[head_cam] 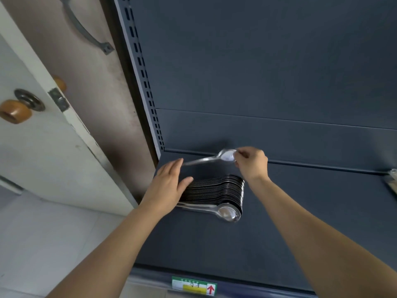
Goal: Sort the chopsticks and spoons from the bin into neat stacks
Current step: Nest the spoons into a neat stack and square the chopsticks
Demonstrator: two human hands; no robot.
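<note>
A long nested stack of metal spoons [223, 191] lies on its side on the dark grey shelf [300, 211], bowls to the right, handles to the left. My left hand [169, 186] rests flat with straight fingers against the handle end of the stack. Above and behind the stack, my right hand [251, 162] pinches the bowl of a single spoon [214, 158], which hangs level over the shelf with its handle pointing left toward my left fingertips. No chopsticks or bin are in view.
The shelf's dark back panel [257, 72] rises behind, with a slotted upright [146, 82] at its left. A white door [43, 147] with a brown knob [15, 111] stands open to the left. A price label [194, 286] sits on the shelf's front edge. Something pale shows at the far right edge [392, 181].
</note>
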